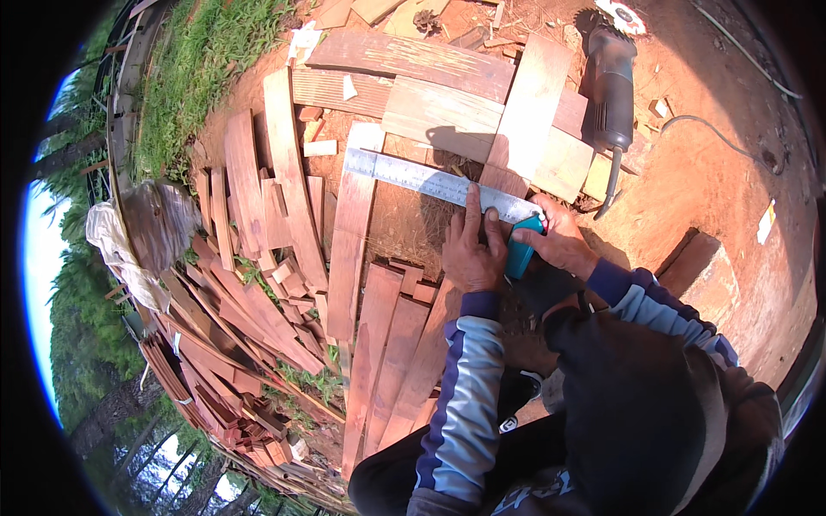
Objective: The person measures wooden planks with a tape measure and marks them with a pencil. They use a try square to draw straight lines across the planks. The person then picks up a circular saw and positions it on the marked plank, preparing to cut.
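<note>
A combination square (426, 179) with a long steel blade and a teal head lies across wooden boards. My right hand (565, 241) is closed around the teal head, at the blade's right end. Beside it, my left hand (475, 254) has its index finger stretched out onto the blade and its thumb apart. One end of the blade rests on an upright reddish board (354, 232); toward its other end it crosses a wider pale board (532, 103). Part of the teal head is hidden by my fingers.
An angle grinder (613, 95) with a toothed disc and cord (714, 125) lies at the far right. Stacked planks (249, 344) fill the left side, with grass (198, 77) beyond. White plastic sheeting (129, 245) hangs at the far left. A loose block (688, 262) sits right of my hands.
</note>
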The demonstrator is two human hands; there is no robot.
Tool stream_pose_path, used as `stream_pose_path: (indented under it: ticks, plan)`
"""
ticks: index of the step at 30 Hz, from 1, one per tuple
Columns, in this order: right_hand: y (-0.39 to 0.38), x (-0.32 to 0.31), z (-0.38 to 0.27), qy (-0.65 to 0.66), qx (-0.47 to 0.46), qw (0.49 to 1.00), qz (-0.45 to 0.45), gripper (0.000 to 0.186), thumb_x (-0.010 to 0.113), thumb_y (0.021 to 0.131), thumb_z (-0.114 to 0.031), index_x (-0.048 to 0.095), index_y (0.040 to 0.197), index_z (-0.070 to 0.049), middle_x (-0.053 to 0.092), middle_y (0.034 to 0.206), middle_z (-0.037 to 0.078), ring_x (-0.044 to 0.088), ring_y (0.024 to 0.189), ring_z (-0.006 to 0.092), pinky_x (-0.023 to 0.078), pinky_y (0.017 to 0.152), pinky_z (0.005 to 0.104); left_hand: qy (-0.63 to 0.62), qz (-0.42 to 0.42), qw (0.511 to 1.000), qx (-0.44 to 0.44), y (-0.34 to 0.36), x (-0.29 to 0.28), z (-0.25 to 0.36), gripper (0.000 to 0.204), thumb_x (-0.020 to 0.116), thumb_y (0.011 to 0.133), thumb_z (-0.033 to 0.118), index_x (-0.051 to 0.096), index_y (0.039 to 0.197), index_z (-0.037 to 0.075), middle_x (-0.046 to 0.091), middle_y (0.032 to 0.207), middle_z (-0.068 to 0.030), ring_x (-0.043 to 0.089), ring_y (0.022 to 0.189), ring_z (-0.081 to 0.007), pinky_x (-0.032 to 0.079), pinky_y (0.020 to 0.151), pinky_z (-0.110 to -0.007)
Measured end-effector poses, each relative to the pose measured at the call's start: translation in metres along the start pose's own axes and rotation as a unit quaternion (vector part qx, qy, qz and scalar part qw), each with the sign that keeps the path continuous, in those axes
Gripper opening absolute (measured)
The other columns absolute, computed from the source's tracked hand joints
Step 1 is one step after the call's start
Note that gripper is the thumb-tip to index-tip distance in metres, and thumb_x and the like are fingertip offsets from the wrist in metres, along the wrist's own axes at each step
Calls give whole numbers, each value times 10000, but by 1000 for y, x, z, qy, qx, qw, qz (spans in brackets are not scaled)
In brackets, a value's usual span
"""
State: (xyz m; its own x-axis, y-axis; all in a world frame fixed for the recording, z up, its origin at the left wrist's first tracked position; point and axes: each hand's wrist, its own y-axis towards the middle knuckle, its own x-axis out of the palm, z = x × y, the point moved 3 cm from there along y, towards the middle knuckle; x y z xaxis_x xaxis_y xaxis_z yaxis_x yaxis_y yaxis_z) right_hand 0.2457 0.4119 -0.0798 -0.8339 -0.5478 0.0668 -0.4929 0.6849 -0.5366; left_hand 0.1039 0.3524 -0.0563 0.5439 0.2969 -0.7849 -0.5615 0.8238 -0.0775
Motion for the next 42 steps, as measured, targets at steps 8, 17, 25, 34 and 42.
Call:
stream_pose_path:
  ticks: [8,17,25,34,42]
  plan:
    - [1,-1,1,-23,-12,1000,3,268,730,797,-73,559,999,-31,591,853,45,542,828,105,470,723,295,-17,2,1000,10,0,1,-2,445,572,937,296,562,1352,134,625,917,-157,630,802,-347,520,683,-425]
    - [-6,-9,-15,-160,-75,982,71,319,667,867,-159,534,1129,-36,614,878,132,603,806,217,486,724,360,20,-14,1000,-16,1,-1,1,466,537,946,393,558,1360,180,642,1004,-188,639,878,-392,529,722,-462]
    - [-40,-21,-45,-185,-179,955,148,148,487,953,-65,550,1071,-1,611,895,162,613,779,275,491,712,372,8,4,1000,-2,0,-3,5,445,574,927,327,573,1344,171,644,990,-173,638,846,-380,528,702,-452]
    - [34,-13,-101,-227,-322,919,7,348,342,1030,-237,573,964,16,591,803,140,596,701,323,496,653,380,29,8,1000,7,1,-2,1,441,574,923,302,572,1348,185,639,955,-148,638,829,-357,523,689,-445]
    - [54,-5,-90,-223,-327,913,-95,153,492,973,-102,598,973,9,639,835,131,649,747,252,518,680,344,34,25,999,20,-2,0,-1,484,620,899,306,552,1373,238,618,924,-72,599,798,-302,488,651,-423]
